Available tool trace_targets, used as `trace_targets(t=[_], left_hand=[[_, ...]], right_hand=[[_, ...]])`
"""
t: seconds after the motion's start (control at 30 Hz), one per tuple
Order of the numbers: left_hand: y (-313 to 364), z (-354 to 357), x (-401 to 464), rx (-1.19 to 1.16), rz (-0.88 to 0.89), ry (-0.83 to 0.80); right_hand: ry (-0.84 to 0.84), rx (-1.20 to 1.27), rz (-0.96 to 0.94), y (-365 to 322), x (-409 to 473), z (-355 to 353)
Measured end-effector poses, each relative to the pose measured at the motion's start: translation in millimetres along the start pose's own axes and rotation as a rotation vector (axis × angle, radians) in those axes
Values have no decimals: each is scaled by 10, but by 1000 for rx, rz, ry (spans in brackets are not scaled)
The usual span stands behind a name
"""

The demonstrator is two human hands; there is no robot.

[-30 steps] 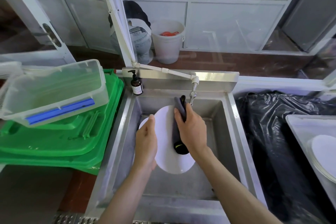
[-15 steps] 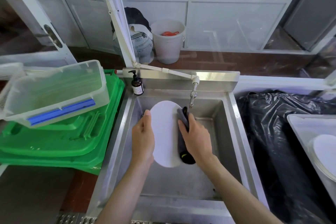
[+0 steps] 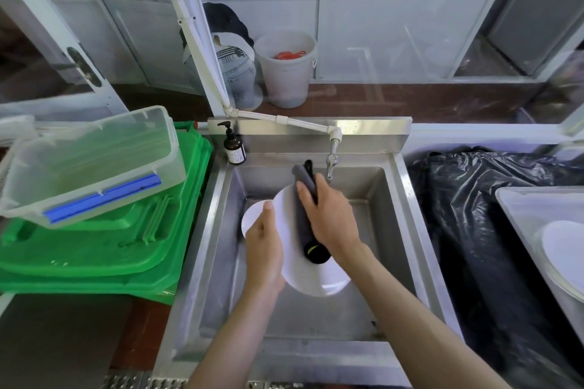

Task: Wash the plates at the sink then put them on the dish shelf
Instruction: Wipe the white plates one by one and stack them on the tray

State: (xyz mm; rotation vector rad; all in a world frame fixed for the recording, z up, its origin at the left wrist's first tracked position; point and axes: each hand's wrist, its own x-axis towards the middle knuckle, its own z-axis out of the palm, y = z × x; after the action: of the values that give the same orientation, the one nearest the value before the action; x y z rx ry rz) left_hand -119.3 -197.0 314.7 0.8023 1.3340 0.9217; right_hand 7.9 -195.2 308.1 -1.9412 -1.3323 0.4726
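Over the steel sink [image 3: 398, 218] I hold a white plate [image 3: 313, 278] tilted on edge. My left hand [image 3: 264, 249] grips its left rim, thumb up along the edge. My right hand [image 3: 328, 221] presses a dark grey cloth [image 3: 303, 208] against the plate's face, fingers curled over the cloth. A second white plate [image 3: 251, 218] shows behind my left hand, lower in the sink. The tap [image 3: 331, 161] hangs just beyond my right hand; I see no running water. More white plates [image 3: 565, 249] lie in a tray at the right edge.
A brown soap pump bottle [image 3: 234, 148] stands on the sink's back left corner. Left of the sink, a clear plastic box [image 3: 91, 161] rests on stacked green lids [image 3: 94, 249]. A black bag [image 3: 467, 215] lies right of the sink. Behind the glass are a white bucket [image 3: 286, 69] and a crouching person [image 3: 230, 50].
The plate has turned from nearly edge-on to show more of its face and sits lower. My right hand with the cloth has slid up the plate toward the tap.
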Motion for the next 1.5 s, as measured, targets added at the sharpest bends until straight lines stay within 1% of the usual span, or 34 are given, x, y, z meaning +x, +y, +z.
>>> trace_targets(t=[0.07, 0.17, 0.23, 0.3, 0.37, 0.4, 0.43, 0.47, 0.57, 0.63, 0.73, 0.8, 0.83, 0.9, 0.93, 0.97, 1.0, 1.07, 1.13, 1.2, 1.27, 1.33, 1.37, 1.4, 1.43, 1.47, 1.5], left_hand=[[47, -75, 26, 13, 92, 28], [149, -99, 46, 8, 128, 83], [149, -81, 42, 9, 112, 109], [113, -52, 33, -7, 85, 104], [86, -3, -16, -49, 46, 67], [65, 17, -25, -45, 44, 61], [43, 31, -27, -36, 48, 58], [28, 41, -38, -25, 56, 50], [-4, 38, -20, 17, 123, -1], [-13, 52, -1, 46, 160, -13], [22, 98, -108, 154, 248, -3], [-13, 148, -192, 306, 384, 8], [-39, 171, -233, 391, 478, 6], [-96, 200, -269, 580, 674, 13], [-126, 204, -266, 654, 751, -8], [-169, 198, -239, 718, 799, -38], [-216, 190, -210, 770, 830, -67], [-322, 154, -173, 839, 832, -116], [-431, 125, -133, 874, 784, -142], [-518, 98, -91, 865, 744, -163], [-529, 68, -17, 852, 751, -206], [-497, 4, 91, 797, 774, -271], [-484, -36, 160, 745, 791, -271], [-468, -73, 251, 697, 827, -218], [-444, -103, 338, 673, 845, -116], [-412, -131, 415, 638, 806, -13], [-356, -150, 460, 555, 692, 47]], right_hand=[[22, -62, 57, 183, -30, -10], [-44, -104, 40, 387, -258, 44], [-120, -59, -55, 337, -464, 63], [-198, -2, -206, 154, -595, 56], [-207, 12, -304, -32, -579, 17], [-177, 13, -307, -94, -515, -13], [-120, 13, -291, -106, -434, -35], [-56, 10, -233, -86, -356, -70], [102, 60, 50, 120, -243, -138], [112, 86, 143, 208, -286, -138], [18, 91, 256, 211, -385, -39], [-38, 278, 423, 155, -386, -9], [-76, 443, 526, 98, -376, -31], [-154, 865, 738, -15, -379, -120], [-182, 1024, 815, -63, -402, -180], [-208, 1124, 831, -78, -419, -207], [-229, 1173, 811, -59, -432, -192], [-214, 1152, 784, -36, -469, -143], [-156, 1138, 792, -10, -486, -121], [-74, 1123, 821, 81, -497, -101], [-9, 1152, 816, 177, -513, -107], [19, 1221, 759, 310, -541, -85], [20, 1246, 728, 369, -559, -80], [24, 1262, 697, 418, -577, -85], [31, 1271, 672, 473, -595, -97], [34, 1273, 650, 523, -607, -115], [34, 1262, 638, 556, -610, -138]])
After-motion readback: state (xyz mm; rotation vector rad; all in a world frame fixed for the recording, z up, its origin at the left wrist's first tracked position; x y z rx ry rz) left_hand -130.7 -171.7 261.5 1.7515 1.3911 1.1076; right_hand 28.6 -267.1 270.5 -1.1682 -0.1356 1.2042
